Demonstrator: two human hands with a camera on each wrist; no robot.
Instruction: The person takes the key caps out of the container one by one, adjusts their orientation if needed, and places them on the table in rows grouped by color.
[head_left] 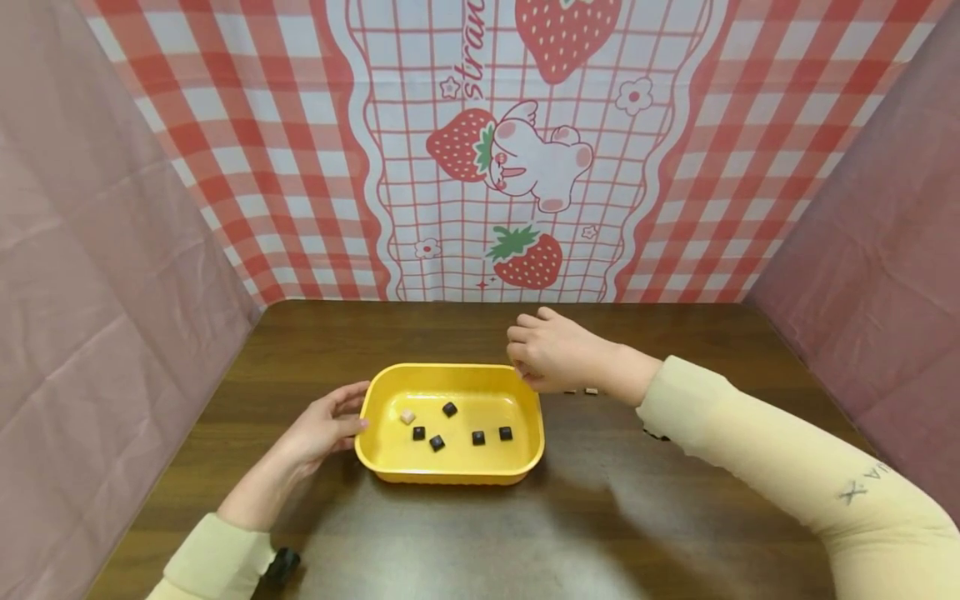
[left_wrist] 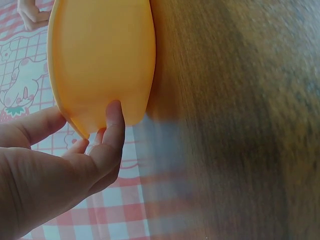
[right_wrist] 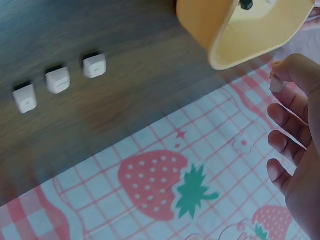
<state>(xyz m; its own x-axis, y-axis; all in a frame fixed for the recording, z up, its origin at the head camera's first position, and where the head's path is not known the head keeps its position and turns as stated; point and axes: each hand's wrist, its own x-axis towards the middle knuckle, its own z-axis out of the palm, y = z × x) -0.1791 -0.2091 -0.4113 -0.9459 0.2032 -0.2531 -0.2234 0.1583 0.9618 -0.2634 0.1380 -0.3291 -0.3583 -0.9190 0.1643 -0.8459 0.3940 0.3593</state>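
Note:
A yellow tray [head_left: 450, 477] sits mid-table and holds several black keycaps [head_left: 477, 437] and one pale keycap [head_left: 407, 416]. My left hand [head_left: 330, 423] rests against the tray's left end with its fingers fairly straight; in the left wrist view the left hand's thumb [left_wrist: 114, 122] touches the tray's outer wall [left_wrist: 100, 60]. My right hand [head_left: 521, 367] hovers over the tray's far right corner. In the right wrist view the right hand [right_wrist: 280, 75] pinches a small white keycap [right_wrist: 276, 84] between thumb and forefinger, beside the tray's rim [right_wrist: 235, 50].
Three white keycaps [right_wrist: 58, 80] lie in a row on the dark wooden table [head_left: 600, 517], just right of the tray; two of them [head_left: 591, 390] show behind my right wrist. Pink cloth walls and a strawberry-print backdrop [head_left: 525, 167] enclose the table.

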